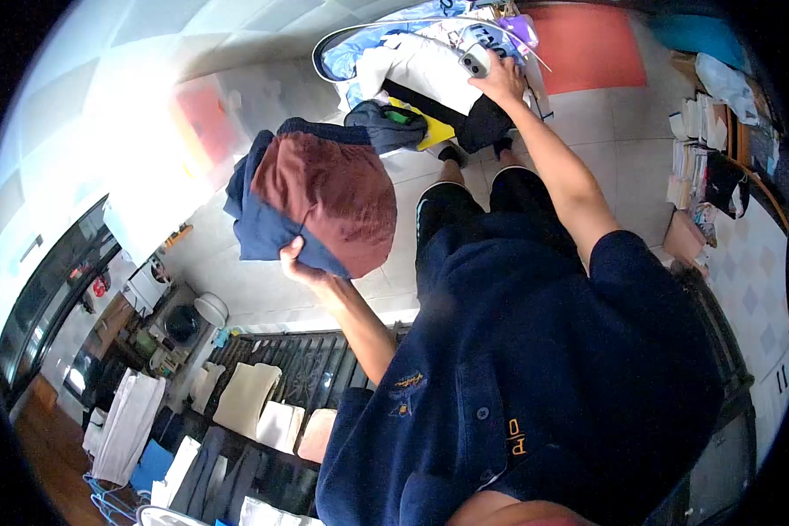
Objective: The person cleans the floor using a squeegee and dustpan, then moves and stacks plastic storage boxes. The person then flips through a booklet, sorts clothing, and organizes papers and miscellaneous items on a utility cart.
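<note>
My left hand (302, 266) is closed on the lower edge of a bundled garment (333, 197), reddish brown with navy cloth around it, held up over the tiled floor. It cannot be told whether the bundle is one piece or two. My right hand (501, 81) grips a phone (475, 61) with its camera lenses facing up. Under the phone lies a white garment (421, 70) on a heap with a thin curved rim (324, 44). Dark clothes (386, 123) and a yellow piece (436, 131) hang at the heap's near side, by my feet.
A red mat (583, 48) lies beyond the heap on the right. Stacked books (688, 162) and a plastic bag (728, 88) line the right side. Towels (247, 399) hang at lower left by a dark metal grille (324, 359). A white basin (211, 309) stands further left.
</note>
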`<state>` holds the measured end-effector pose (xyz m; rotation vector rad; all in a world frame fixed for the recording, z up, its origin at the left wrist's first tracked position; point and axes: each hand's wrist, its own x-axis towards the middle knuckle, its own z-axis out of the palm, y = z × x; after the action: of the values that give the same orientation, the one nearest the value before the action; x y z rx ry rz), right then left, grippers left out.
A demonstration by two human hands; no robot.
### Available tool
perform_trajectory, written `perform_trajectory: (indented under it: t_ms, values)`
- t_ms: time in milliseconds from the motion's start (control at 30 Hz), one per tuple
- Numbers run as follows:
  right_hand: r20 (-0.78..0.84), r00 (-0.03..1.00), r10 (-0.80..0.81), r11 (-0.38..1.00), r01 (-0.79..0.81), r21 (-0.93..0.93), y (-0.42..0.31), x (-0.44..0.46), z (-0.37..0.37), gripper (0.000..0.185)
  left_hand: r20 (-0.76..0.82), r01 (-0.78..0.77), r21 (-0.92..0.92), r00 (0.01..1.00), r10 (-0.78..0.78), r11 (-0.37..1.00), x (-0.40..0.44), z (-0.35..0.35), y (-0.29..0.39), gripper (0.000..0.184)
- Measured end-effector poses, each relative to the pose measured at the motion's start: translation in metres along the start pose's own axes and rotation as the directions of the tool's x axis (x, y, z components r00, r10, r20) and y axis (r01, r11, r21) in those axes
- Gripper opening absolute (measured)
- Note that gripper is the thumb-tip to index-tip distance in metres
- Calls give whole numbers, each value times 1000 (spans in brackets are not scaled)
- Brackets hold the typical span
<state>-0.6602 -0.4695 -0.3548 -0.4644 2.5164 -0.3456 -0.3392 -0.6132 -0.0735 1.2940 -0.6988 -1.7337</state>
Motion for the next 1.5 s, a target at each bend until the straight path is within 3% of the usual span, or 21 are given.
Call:
perform_trajectory:
  t_ms: [133, 233, 267, 300, 333, 367, 400, 467, 567, 700, 800, 833, 900, 1033, 1100, 1133, 1167, 1300, 1367, 1400, 1500]
  values:
    - [-70, 987, -145, 987, 148, 53, 11, -8, 8, 90, 60, -30, 399, 998, 6, 916, 8, -6, -31, 67]
    - [-196, 943, -270, 942, 301, 150, 7, -40, -7, 82, 127, -105, 811, 992, 2, 575, -7, 47, -82, 70]
    - [-161, 945, -284, 882, 323, 342, 7, -49, -9, 71, 324, -306, 804, 944, 54, 511, -2, 40, -127, 67]
    - [92, 984, -150, 713, 43, 700, -19, -82, -50, 59, 660, -655, 670, 741, 124, 348, -14, 78, -123, 58]
    - [311, 929, -201, 326, -236, 916, -18, -100, -66, 52, 789, -752, 596, 613, -32, 282, -25, 108, -121, 54]
    - [513, 824, -241, -89, -545, 834, -16, -118, -80, 46, 866, -836, 496, 459, -198, 235, -35, 127, -127, 49]
    - [537, 795, -281, -245, -601, 761, -10, -127, -91, 45, 910, -884, 407, 370, -188, 229, -45, 136, -145, 48]
    - [472, 834, -284, -337, -548, 765, 9, -136, -108, 45, 956, -949, 251, 213, -199, 189, -65, 147, -167, 49]
    - [376, 909, -176, -327, -415, 849, 31, -149, -124, 45, 966, -992, 79, 51, -253, 101, -75, 155, -177, 52]
    - [223, 975, -9, -193, -221, 956, 51, -160, -139, 44, 981, -955, 2, -56, -187, 298, -78, 150, -177, 48]
    - [111, 992, 64, -69, -106, 992, 57, -163, -148, 44, 955, -943, 182, 102, -278, 278, -76, 151, -175, 61]
    - [85, 993, 76, -30, -83, 996, 56, -161, -148, 44, 961, -954, 191, 135, -240, 232, -76, 152, -173, 70]
    - [40, 996, 82, 41, -44, 998, 52, -158, -147, 44, 970, -961, 224, 203, -137, 162, -79, 156, -170, 62]
    - [-9, 998, 60, 144, 0, 990, 43, -158, -142, 43, 991, -991, 128, 130, 28, 43, -63, 154, -179, 49]
    - [-19, 999, 47, 171, 11, 985, 40, -156, -143, 43, 969, -947, 248, 241, -61, 203, -52, 157, -177, 36]
    - [-18, 999, 39, 180, 10, 984, 38, -155, -142, 43, 920, -850, 371, 391, -25, 374, -48, 158, -177, 30]
    - [-16, 999, 34, 189, 9, 982, 38, -154, -142, 43, 732, -535, 665, 606, -312, 521, -46, 162, -162, 22]
    - [-15, 999, 28, 213, 9, 977, 36, -152, -143, 42, 716, -377, 272, 694, 76, 886, -50, 193, -100, 25]
    - [-27, 999, 31, 224, 19, 974, 34, -154, -145, 42, 807, -641, 261, 556, 202, 722, -79, 199, -107, 24]
    - [-27, 999, 35, 230, 18, 973, 34, -155, -144, 42, 924, -803, 82, 284, 258, 591, -78, 202, -137, 22]
    - [-16, 998, 53, 225, 4, 974, 34, -163, -147, 42, 994, -778, 109, 65, -94, 619, -118, 217, -181, 19]
